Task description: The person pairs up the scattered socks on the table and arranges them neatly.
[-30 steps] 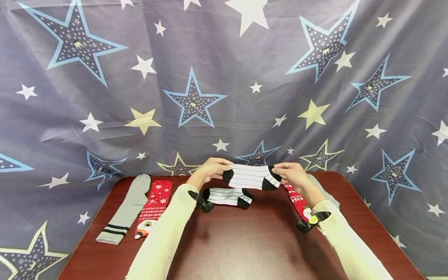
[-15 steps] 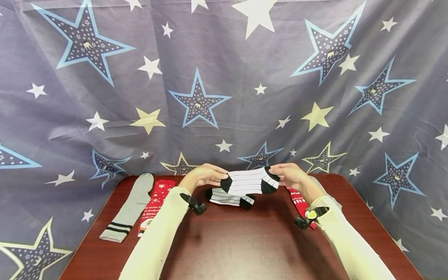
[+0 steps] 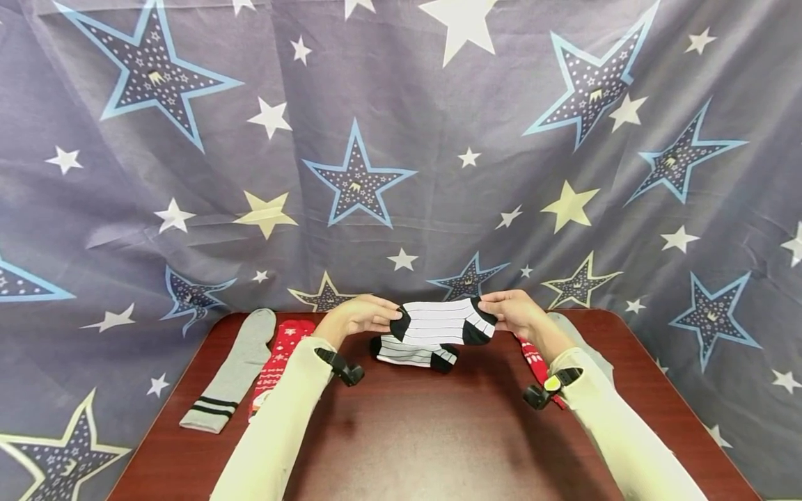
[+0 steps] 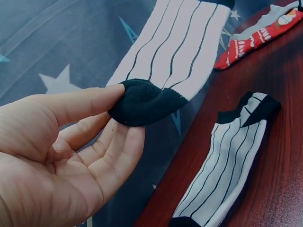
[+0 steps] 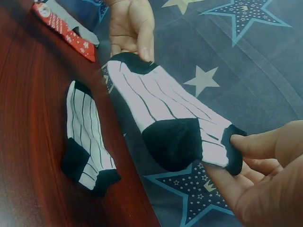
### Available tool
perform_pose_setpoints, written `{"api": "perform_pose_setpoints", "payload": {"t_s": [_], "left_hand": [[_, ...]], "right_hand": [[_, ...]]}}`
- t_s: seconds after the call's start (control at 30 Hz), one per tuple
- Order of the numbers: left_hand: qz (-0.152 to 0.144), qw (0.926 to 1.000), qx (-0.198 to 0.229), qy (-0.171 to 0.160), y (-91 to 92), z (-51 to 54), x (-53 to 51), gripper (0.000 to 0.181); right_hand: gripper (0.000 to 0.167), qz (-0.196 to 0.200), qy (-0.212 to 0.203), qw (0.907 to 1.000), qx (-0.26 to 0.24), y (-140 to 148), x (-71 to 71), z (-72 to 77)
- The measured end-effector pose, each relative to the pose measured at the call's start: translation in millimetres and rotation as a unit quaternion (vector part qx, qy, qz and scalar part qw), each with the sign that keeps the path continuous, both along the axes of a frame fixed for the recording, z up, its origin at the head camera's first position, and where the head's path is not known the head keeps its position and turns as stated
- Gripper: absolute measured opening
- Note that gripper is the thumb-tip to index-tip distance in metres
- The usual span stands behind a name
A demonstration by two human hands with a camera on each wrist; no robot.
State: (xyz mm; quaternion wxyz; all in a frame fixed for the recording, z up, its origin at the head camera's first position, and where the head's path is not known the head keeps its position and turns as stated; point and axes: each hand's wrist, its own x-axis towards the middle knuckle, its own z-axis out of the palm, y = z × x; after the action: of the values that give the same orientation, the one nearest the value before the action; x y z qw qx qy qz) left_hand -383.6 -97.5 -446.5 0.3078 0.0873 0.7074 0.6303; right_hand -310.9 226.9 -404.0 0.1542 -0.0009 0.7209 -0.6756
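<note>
A white ankle sock [image 3: 438, 322] with thin black stripes, black toe, heel and cuff is stretched flat in the air between both hands. My left hand [image 3: 360, 316] pinches its black toe; in the left wrist view the thumb lies over the toe [image 4: 147, 101] with the fingers behind. At the other end my right hand [image 3: 516, 314] pinches the black cuff [image 5: 233, 150] between thumb and fingers. Below and behind, a matching striped sock [image 3: 407, 353] lies on the table, partly covered by the held one in the head view.
On the table's [image 3: 438, 431] left lie a long grey sock [image 3: 232, 376] with two black bands and a red patterned sock [image 3: 282, 358]. Another red sock [image 3: 534, 362] and a grey one [image 3: 585, 344] lie at right, partly behind the right arm. A starry cloth [image 3: 401, 139] hangs behind.
The held sock has dropped slightly and moved a little nearer, so it now overlaps the striped sock on the table. Both hands keep their pinch.
</note>
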Motion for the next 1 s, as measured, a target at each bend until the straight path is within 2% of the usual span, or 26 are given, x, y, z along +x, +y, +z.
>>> {"api": "perform_pose_setpoints", "payload": {"t_s": [0.23,0.4,0.57,0.83,1.0], "left_hand": [[0.007,0.9996,0.028,-0.006,-9.5,-1.4,1.3,0.015],[0.027,0.9986,0.043,-0.013,-16.5,-4.8,2.4,0.012],[0.046,0.9975,0.050,-0.019,-22.3,-8.9,3.1,0.015],[0.063,0.9959,0.059,-0.025,-26.7,-16.0,4.6,0.036],[0.081,0.9952,0.050,-0.024,-29.2,-21.9,5.9,0.040]], "right_hand": [[0.036,0.003,-0.008,1.0000,-0.003,-4,-5.9,-5.0],[0.026,0.005,-0.031,0.9995,0.001,-7,-12.3,-9.6],[0.018,0.012,-0.044,0.9988,0.018,-12,-17.9,-15.1],[0.033,0.020,-0.045,0.9986,0.020,-19,-23.7,-25.2],[0.031,0.014,-0.046,0.9986,0.024,-25,-27.0,-32.5]]}}
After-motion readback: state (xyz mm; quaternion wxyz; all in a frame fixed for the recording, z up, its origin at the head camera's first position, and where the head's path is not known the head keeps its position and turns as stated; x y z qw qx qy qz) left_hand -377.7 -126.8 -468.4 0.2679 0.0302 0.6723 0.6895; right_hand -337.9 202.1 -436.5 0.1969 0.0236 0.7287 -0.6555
